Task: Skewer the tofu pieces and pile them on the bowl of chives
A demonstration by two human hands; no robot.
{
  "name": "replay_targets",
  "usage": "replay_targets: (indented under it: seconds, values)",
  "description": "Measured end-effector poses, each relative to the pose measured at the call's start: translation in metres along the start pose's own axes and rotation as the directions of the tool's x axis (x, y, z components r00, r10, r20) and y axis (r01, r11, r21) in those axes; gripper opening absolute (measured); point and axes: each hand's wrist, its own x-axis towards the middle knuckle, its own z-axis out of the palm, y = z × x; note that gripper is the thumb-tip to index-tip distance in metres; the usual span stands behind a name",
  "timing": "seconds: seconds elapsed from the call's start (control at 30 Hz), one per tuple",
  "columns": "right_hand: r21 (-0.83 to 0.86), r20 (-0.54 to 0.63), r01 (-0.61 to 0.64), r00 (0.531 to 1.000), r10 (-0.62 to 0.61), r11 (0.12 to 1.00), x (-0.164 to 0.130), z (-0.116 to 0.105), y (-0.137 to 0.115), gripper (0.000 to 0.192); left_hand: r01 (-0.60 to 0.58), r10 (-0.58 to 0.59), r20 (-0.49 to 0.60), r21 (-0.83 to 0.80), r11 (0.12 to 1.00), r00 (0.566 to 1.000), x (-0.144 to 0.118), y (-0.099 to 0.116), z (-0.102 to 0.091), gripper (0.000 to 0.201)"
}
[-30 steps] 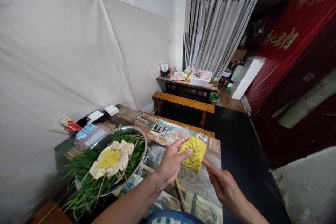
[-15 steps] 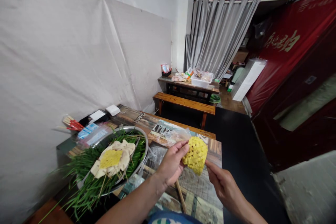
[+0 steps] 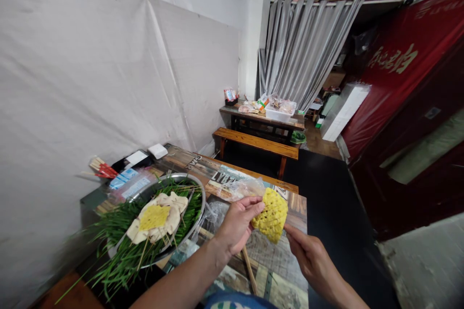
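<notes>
Hands, left hand and right hand, pinch a yellow, bumpy, curled sheet.

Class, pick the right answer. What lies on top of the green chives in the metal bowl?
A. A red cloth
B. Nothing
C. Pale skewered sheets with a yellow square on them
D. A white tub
C: in the metal bowl, pale skewered sheets with a yellow square rest on the green chives.

Single head-worn view, facing forward and down, close over the table, room beyond
</notes>
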Motion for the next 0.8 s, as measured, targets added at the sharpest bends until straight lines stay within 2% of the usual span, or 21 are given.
replay_targets:
  seconds: [0.2, 0.47, 0.8]
  values:
    - [-0.011, 0.027, -0.013, 1.000, 0.013, 1.000, 0.0019, 0.0001, -0.0017, 0.033, 0.032, -0.033, 0.055, 0.030, 0.999, 0.998, 0.0006, -0.0008, 0.0000, 0.032]
    - [-0.027, 0.004, 0.038, 0.999, -0.038, 0.999, 0.0019, -0.0009, 0.0058, 0.033, 0.026, -0.029, 0.036, 0.096, 0.995, 0.999, 0.0012, 0.0003, -0.0005, 0.030]
    - [-0.018, 0.048, 0.039, 0.998, -0.038, 0.999, 0.0097, -0.0015, 0.0044, 0.028, -0.007, 0.001, 0.031, 0.166, 0.986, 1.000, 0.0000, -0.0019, 0.0038, 0.034]
